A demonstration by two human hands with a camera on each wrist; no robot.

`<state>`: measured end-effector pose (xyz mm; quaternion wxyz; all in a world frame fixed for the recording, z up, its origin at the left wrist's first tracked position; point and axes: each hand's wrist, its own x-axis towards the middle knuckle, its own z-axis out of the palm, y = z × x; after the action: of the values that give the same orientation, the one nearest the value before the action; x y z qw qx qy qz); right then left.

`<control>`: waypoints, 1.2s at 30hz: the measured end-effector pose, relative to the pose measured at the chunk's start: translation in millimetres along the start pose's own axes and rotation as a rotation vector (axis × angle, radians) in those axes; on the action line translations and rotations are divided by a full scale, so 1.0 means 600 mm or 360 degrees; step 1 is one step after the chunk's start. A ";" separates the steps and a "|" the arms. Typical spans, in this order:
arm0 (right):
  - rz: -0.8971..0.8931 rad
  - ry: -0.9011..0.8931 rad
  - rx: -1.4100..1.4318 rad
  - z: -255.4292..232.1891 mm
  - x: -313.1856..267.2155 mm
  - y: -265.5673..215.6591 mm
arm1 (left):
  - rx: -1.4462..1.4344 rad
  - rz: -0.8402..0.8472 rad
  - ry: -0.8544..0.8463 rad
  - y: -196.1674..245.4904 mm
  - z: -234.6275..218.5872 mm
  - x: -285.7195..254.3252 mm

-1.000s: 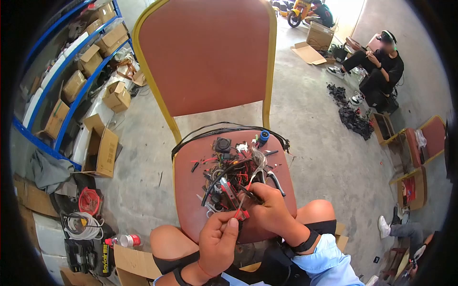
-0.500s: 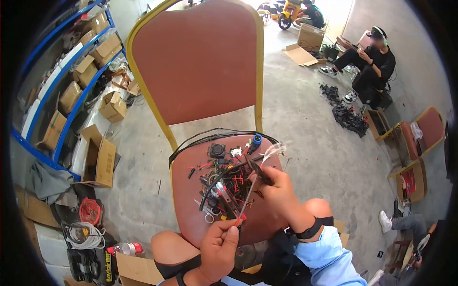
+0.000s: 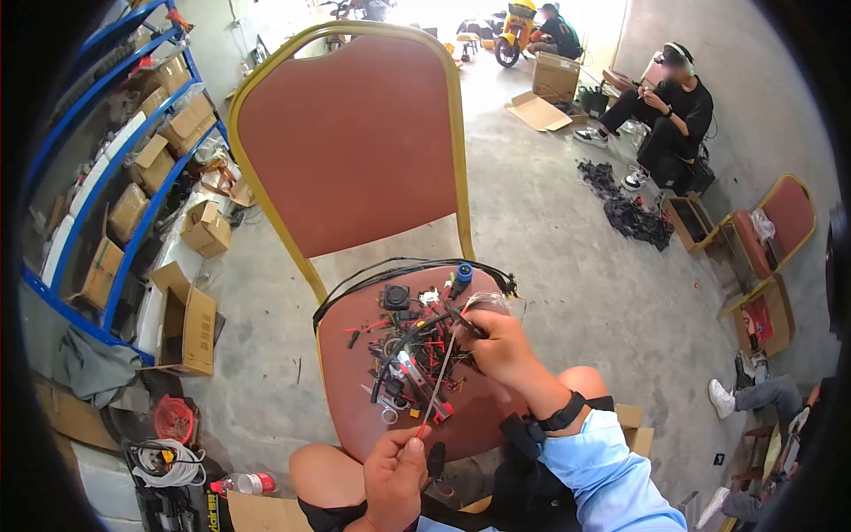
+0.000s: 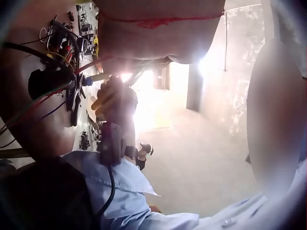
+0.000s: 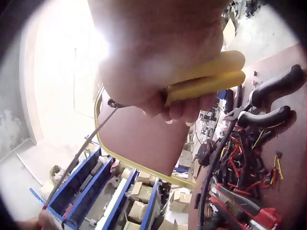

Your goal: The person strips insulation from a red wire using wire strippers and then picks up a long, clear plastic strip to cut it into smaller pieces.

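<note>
My left hand (image 3: 394,479) pinches the red end of a thin grey cable (image 3: 442,377), low in front of the chair seat. The cable runs straight up to my right hand (image 3: 503,346), which grips yellow-handled pliers (image 5: 206,79). Their dark jaws meet the cable in the right wrist view. Pale, frayed strands (image 3: 489,303) spread out beyond the right hand. Under the hands, the reddish seat (image 3: 341,417) bears a heap of wire scraps, a red utility knife (image 5: 244,208) and black-handled pliers (image 5: 271,103).
A black cable (image 3: 381,263) loops along the back of the seat, near a blue connector (image 3: 462,277) and a square black part (image 3: 395,297). The chair's backrest (image 3: 355,142) rises behind. Blue shelving (image 3: 133,239) with boxes stands left; a seated person (image 3: 678,111) is at the right.
My right hand has moved away from the left, and the length of cable between them has grown longer and straighter. The head view has tilted up, so the chair sits lower.
</note>
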<state>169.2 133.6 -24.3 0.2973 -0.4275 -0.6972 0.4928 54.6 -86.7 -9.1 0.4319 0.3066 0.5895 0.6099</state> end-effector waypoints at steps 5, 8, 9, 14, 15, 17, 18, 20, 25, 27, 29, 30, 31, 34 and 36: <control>-0.0022 -0.0003 0.0000 0.011 0.011 0.019 | -0.0097 -0.0103 0.0094 -0.002 -0.014 -0.050; 0.0051 -0.0085 -0.0050 0.020 0.006 0.002 | -0.0139 -0.0177 0.0155 0.019 -0.019 -0.071; 0.0074 -0.0110 -0.0012 0.025 0.005 0.002 | -0.0184 -0.0222 0.0169 0.026 -0.020 -0.076; 0.0075 -0.0068 0.0002 0.040 0.006 0.011 | -0.0295 -0.0324 0.0229 0.029 -0.015 -0.099; 0.0067 -0.0074 -0.0010 0.043 0.006 0.016 | -0.0294 -0.0324 0.0237 0.027 -0.016 -0.104; 0.0037 -0.0061 0.0014 0.048 0.006 0.025 | -0.0299 -0.0335 0.0246 0.028 -0.017 -0.110; 0.0010 -0.0049 0.0047 0.050 0.004 0.025 | -0.0309 -0.0342 0.0253 0.031 -0.016 -0.114; 0.0006 -0.0048 0.0062 0.049 0.003 0.024 | -0.0304 -0.0331 0.0274 0.028 -0.019 -0.119; 0.0110 -0.0097 0.0054 0.059 0.000 0.017 | -0.0297 -0.0257 0.0310 0.018 -0.038 -0.142; 0.0107 -0.0137 0.0042 0.067 -0.003 0.016 | -0.0245 -0.0208 0.0335 0.013 -0.044 -0.151; 0.0149 -0.0184 0.0061 0.069 -0.003 0.011 | -0.0166 -0.0166 0.0370 0.006 -0.049 -0.161; 0.0193 -0.0206 0.0091 0.068 -0.004 0.004 | -0.0108 -0.0149 0.0389 0.003 -0.051 -0.164; 0.0241 -0.0231 0.0121 0.070 -0.006 0.001 | -0.0050 -0.0136 0.0410 0.000 -0.055 -0.171; 0.0197 0.0201 0.0401 0.046 0.051 0.108 | 0.0228 0.0070 0.0394 -0.001 -0.074 -0.216; 0.0420 0.0429 0.0566 -0.032 0.071 0.048 | -0.0100 0.0002 0.0539 0.013 -0.094 -0.226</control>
<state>174.8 184.1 -45.3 0.3911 -0.5175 -0.4919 0.5807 63.3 -232.4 10.1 0.3353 0.1861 0.6343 0.6712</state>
